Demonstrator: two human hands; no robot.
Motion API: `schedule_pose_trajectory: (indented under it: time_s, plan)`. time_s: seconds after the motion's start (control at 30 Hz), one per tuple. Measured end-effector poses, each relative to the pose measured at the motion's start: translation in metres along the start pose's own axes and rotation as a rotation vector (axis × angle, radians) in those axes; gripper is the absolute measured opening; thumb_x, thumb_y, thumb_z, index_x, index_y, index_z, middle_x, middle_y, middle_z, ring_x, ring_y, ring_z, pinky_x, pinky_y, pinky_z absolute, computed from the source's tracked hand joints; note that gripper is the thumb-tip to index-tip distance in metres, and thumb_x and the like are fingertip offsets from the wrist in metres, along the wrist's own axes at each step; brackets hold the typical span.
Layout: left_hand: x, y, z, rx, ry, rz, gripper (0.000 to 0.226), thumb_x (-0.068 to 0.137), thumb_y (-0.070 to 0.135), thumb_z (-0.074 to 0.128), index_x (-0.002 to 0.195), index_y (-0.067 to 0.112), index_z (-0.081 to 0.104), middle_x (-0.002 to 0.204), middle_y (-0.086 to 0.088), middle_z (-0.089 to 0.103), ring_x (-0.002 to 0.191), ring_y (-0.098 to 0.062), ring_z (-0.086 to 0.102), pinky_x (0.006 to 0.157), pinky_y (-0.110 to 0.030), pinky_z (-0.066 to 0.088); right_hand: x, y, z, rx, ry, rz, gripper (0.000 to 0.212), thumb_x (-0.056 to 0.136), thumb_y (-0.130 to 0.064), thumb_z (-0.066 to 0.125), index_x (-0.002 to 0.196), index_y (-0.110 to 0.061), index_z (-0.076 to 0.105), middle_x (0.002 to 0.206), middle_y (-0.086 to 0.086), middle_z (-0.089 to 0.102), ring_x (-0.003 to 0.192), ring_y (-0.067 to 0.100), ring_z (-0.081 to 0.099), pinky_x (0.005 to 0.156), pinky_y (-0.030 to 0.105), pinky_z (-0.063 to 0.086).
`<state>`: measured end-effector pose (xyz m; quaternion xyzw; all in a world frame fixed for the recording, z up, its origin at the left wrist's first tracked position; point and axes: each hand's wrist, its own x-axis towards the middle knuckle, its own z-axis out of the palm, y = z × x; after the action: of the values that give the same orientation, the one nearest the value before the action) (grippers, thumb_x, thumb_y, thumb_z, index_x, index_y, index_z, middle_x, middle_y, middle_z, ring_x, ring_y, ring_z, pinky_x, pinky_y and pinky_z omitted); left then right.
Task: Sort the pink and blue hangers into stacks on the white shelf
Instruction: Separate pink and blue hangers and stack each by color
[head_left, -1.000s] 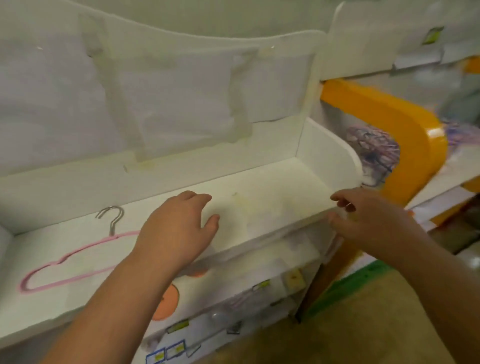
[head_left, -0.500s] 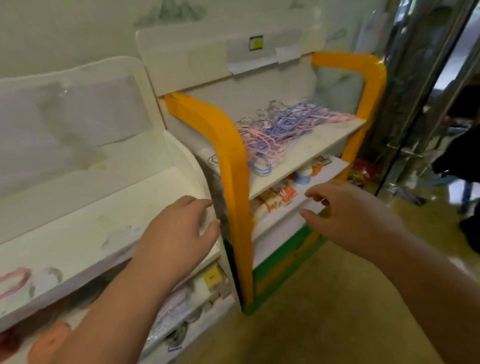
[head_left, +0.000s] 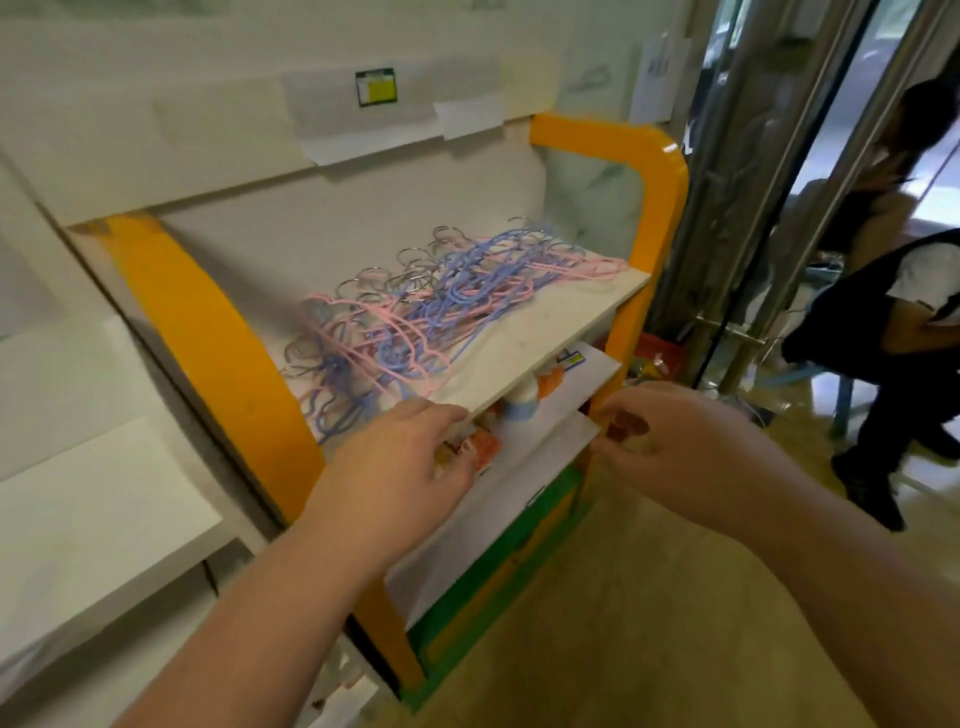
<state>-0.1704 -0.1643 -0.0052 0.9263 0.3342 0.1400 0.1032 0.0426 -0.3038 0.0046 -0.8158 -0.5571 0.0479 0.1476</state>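
A tangled heap of pink and blue hangers with metal hooks lies on the top board of an orange-framed shelf. My left hand hovers just in front of that board's near edge, fingers relaxed and empty, a short way below the heap. My right hand is raised further right, near the orange post, with fingers loosely curled and nothing in them. The white shelf shows only as a bare board at the left edge.
Small packets and a bottle sit on the lower boards of the orange shelf. A steel door frame stands to the right. Beyond it a person in dark clothes is on the tan floor.
My view has swung right, from the white shelf with one pink hanger to the orange shelf. Both hands have come closer to the hanger heap, still empty.
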Motion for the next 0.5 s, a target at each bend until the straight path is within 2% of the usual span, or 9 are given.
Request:
schedule_pose_trajectory:
  time_s: [0.13, 0.27, 0.3, 0.4, 0.5]
  plan:
    - [0.066, -0.007, 0.009, 0.011, -0.004, 0.012, 0.049, 0.091, 0.051, 0.047, 0.137, 0.033, 0.047, 0.13, 0.011, 0.052, 0.118, -0.012, 0.051, 0.096, -0.03, 0.044, 0.06, 0.018, -0.009, 0.025, 0.0, -0.006, 0.035, 0.089, -0.051, 0.057, 0.122, -0.039, 0.057, 0.109, -0.021, 0.058, 0.091, -0.002, 0.056, 0.076, 0.02, 0.052]
    - [0.106, -0.017, 0.015, 0.031, 0.037, -0.027, 0.049, 0.091, 0.052, 0.047, 0.136, 0.033, 0.047, 0.129, 0.011, 0.054, 0.114, -0.013, 0.054, 0.093, -0.032, 0.048, 0.12, 0.031, -0.016, 0.044, 0.004, -0.041, 0.035, 0.092, -0.044, 0.056, 0.125, -0.035, 0.057, 0.112, -0.017, 0.059, 0.093, -0.001, 0.052, 0.069, 0.01, 0.04]
    - [0.114, -0.018, 0.017, 0.025, 0.044, -0.047, 0.049, 0.09, 0.052, 0.046, 0.136, 0.034, 0.048, 0.129, 0.011, 0.054, 0.114, -0.013, 0.054, 0.093, -0.033, 0.048, 0.135, 0.036, -0.016, 0.06, -0.011, -0.035, 0.036, 0.092, -0.043, 0.056, 0.126, -0.034, 0.057, 0.115, -0.014, 0.059, 0.095, 0.001, 0.052, 0.07, 0.011, 0.04]
    - [0.133, -0.024, 0.025, 0.021, 0.063, -0.099, 0.047, 0.09, 0.052, 0.046, 0.133, 0.035, 0.049, 0.127, 0.012, 0.056, 0.114, -0.013, 0.054, 0.093, -0.033, 0.049, 0.181, 0.054, -0.011, 0.06, -0.026, -0.045, 0.04, 0.09, -0.046, 0.058, 0.128, -0.031, 0.056, 0.118, -0.01, 0.06, 0.102, 0.007, 0.056, 0.084, 0.026, 0.049]
    - [0.15, -0.028, 0.033, 0.016, 0.079, -0.153, 0.047, 0.088, 0.051, 0.047, 0.133, 0.037, 0.048, 0.125, 0.013, 0.056, 0.114, -0.012, 0.053, 0.093, -0.03, 0.047, 0.225, 0.07, -0.001, 0.052, -0.029, -0.081, 0.045, 0.087, -0.05, 0.059, 0.128, -0.032, 0.054, 0.112, -0.01, 0.061, 0.1, 0.009, 0.056, 0.087, 0.033, 0.051]
